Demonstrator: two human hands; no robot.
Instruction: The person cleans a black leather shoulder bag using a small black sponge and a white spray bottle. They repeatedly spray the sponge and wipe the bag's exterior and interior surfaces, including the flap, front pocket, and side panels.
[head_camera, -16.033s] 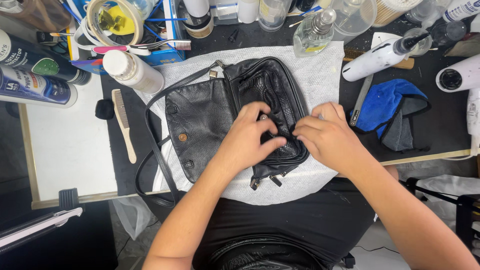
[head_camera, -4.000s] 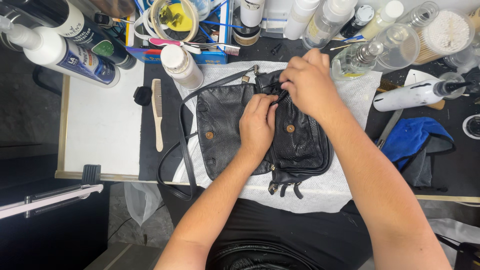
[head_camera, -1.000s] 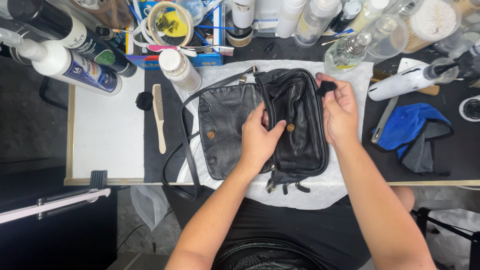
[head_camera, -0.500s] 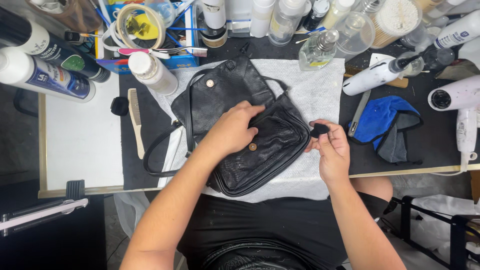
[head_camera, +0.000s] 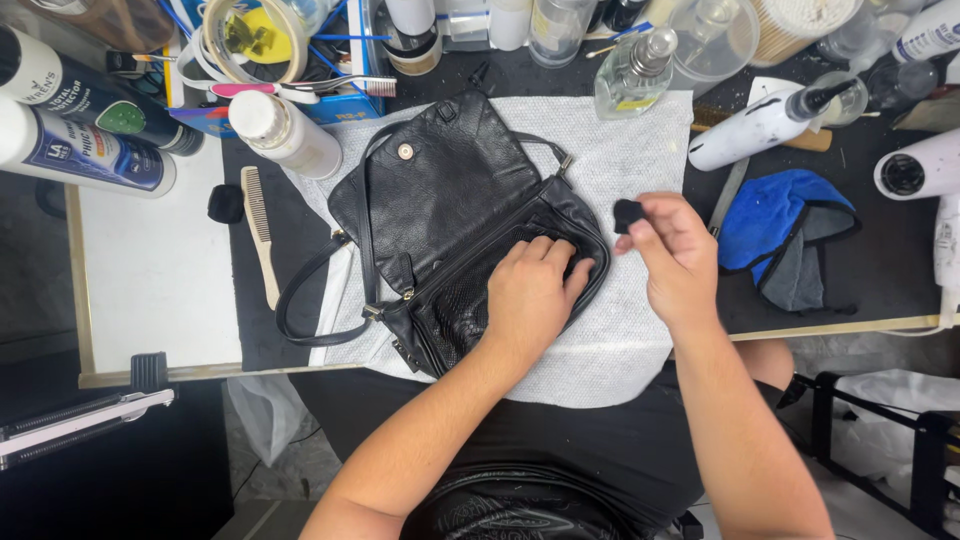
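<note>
A black leather bag (head_camera: 450, 230) lies flap-open on a white cloth (head_camera: 640, 300) on the table (head_camera: 160, 280). The left hand (head_camera: 530, 295) rests flat on the bag's front, fingers spread and gripping nothing. The right hand (head_camera: 675, 255) hovers just beside the bag, over the cloth — fingertips pinched on a small black pad (head_camera: 627, 215). A blue rag (head_camera: 775, 220) lies near — further right.

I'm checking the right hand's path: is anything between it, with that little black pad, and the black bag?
Nothing visible. The right hand pinches the small black pad just right of the black bag, with only bare white towel between. The left hand rests flat on the bag.
</note>
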